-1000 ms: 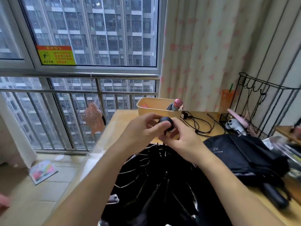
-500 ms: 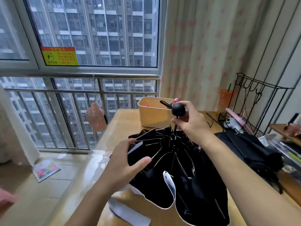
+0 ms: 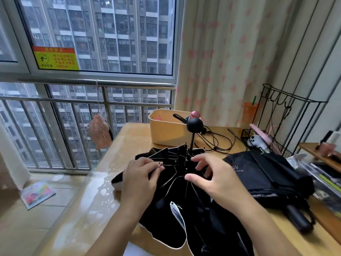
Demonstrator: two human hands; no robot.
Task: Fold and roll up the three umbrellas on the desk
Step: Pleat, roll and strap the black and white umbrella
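From my remote seat I see the black umbrella lying half collapsed in the middle of the table. Its canopy spreads toward the near edge. Its shaft tilts up toward the far edge and ends in a round black knob.

The left hand rests on the canopy's left side. Its fingers are curled, with thumb and forefinger pinching a rib tip. The right hand sits over the ribs just beside the shaft, with fingers bent and spread and the thumb stuck out. I cannot tell whether it grasps a fold or only touches the cloth.

A second black umbrella lies toward the right edge, touching the first. It carries "UV" in pale letters, with a smaller line beneath that I cannot read. Its dark handle points toward the near right corner.

At the far edge stands a beige box. A pink-capped item pokes out of it, and I cannot identify that item. A dark cable loops beside the box. A black wire rack stands at the far right corner.

On the window glass is a yellow sticker with a red band. Its writing faces outward and I cannot read it.
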